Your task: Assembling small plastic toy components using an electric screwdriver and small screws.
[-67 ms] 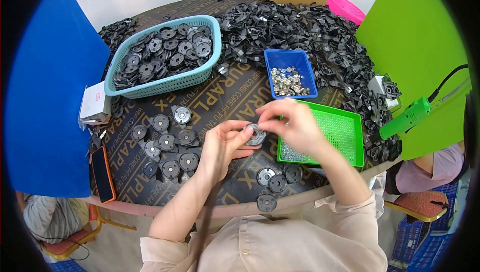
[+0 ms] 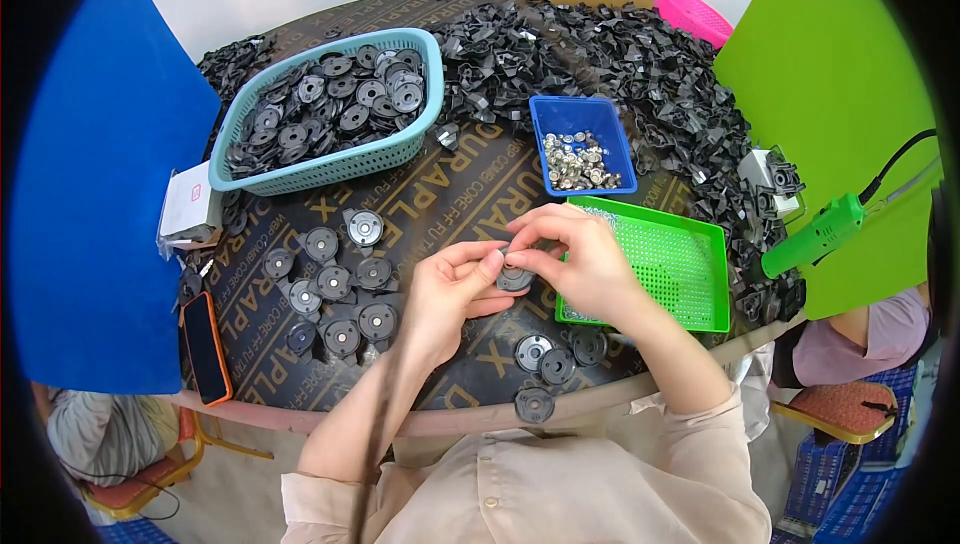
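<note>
Over the middle of the table, my left hand (image 2: 448,292) is closed on a round dark-grey plastic disc (image 2: 514,280), thumb on top and fingers beneath. My right hand (image 2: 578,262) is closed in a pinch, its fingertips at the disc's upper face near the centre. Whatever small piece those fingertips hold is hidden. Under my right wrist lies a green perforated tray (image 2: 690,279) with tiny metal pieces along its edge. A blue bin (image 2: 585,116) of small round metal parts stands just beyond.
Left of my hands lie several assembled discs (image 2: 332,282); a few more discs (image 2: 556,365) sit near the front edge. A teal basket (image 2: 330,176) holds many discs. Black parts (image 2: 640,64) heap up behind. A phone (image 2: 206,349) and a green electric screwdriver (image 2: 815,236) flank the work.
My right hand has shifted slightly left and down, bringing its fingertips over the disc. My left hand still holds the disc, almost in the same spot.
</note>
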`<act>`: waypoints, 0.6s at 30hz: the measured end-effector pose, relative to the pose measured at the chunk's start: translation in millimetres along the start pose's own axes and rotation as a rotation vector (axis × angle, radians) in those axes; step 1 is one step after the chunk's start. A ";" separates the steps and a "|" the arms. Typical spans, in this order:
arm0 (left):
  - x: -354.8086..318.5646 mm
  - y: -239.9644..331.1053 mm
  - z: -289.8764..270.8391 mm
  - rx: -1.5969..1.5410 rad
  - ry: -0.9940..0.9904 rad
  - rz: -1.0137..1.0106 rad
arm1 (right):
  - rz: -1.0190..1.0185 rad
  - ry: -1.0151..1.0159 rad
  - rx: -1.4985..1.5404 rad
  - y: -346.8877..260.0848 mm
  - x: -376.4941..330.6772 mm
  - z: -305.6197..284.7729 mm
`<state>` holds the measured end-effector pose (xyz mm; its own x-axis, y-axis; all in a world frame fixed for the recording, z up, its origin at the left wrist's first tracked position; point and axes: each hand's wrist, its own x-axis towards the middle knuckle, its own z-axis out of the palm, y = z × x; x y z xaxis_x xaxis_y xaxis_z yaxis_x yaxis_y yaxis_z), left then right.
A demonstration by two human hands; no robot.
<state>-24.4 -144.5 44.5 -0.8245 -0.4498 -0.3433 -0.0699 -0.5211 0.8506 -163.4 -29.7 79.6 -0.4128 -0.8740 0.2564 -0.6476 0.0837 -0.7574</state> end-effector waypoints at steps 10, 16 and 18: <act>-2.7 -2.7 -2.7 -0.081 -0.079 -0.033 | 0.331 -0.086 0.347 12.2 -9.7 5.7; -5.6 2.1 -2.9 -0.120 -0.022 -0.052 | 0.128 0.090 0.230 12.3 -2.9 -23.8; -6.4 3.3 -7.2 -0.112 -0.013 -0.052 | 0.175 0.239 -0.075 30.6 15.1 -58.5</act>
<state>-15.3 -148.6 46.7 -0.8287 -0.4110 -0.3798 -0.0499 -0.6218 0.7816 -226.9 -12.3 95.4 -0.6559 -0.7062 0.2667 -0.5951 0.2664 -0.7582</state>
